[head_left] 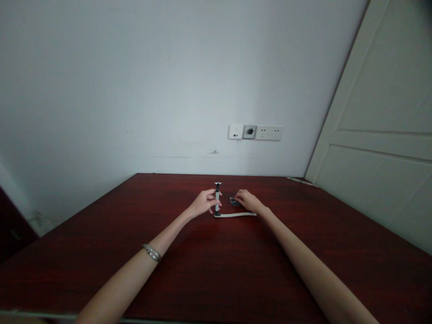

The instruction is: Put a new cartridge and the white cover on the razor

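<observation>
A slim white tube with black ends (217, 201) stands upright on the table, a short white crosspiece at its top. From its foot, a pale flexible-looking strip (236, 215) runs right along the tabletop. My left hand (204, 202) is closed around the tube from the left, thumb and fingers on either side. My right hand (248, 199) reaches over a small dark flat case (233, 201), with its fingers bent down at the right part. Small pieces seem to lie in the case, too small to name. The fingertips of my right hand are partly hidden.
The dark red wooden table (202, 270) meets a white wall (151, 90) at its far edge. Wall sockets (269, 132) sit above it. A pale panelled door (378, 135) leans along the right side. A thin printed strip (301, 181) lies at the far right edge.
</observation>
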The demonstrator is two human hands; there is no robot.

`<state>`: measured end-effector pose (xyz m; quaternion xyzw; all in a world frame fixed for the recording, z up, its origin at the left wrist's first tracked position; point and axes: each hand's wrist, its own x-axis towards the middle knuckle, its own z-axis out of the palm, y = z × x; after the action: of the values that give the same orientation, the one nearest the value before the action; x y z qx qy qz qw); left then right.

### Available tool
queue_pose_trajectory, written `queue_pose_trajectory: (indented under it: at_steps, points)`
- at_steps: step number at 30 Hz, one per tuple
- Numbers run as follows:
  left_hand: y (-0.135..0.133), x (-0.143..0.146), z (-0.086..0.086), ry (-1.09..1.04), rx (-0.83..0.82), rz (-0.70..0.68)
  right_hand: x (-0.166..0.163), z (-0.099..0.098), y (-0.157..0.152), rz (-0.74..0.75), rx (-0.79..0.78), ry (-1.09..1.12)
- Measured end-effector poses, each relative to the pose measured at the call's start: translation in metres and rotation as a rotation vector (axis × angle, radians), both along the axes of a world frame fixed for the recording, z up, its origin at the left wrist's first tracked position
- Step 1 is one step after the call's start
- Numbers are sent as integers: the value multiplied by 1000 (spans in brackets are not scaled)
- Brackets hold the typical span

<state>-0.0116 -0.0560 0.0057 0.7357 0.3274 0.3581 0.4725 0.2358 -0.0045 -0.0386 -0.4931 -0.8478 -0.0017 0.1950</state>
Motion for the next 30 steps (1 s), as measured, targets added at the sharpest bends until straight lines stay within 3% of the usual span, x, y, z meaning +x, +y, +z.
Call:
queue_pose_trajectory:
  at_steps: [5,11,20,30]
  points:
    - [2,0,-1,-11,3,-2,0,2,0,13,21,86]
    - [4,-1,-2,-9,20,11,-5,17,-7,56,-19,351]
    - [5,-2,-3,-28,25,19,-22,47,-35,167,-382,593]
    - [1,-1,1,-31,17,29,-32,62,-50,268,-520,678]
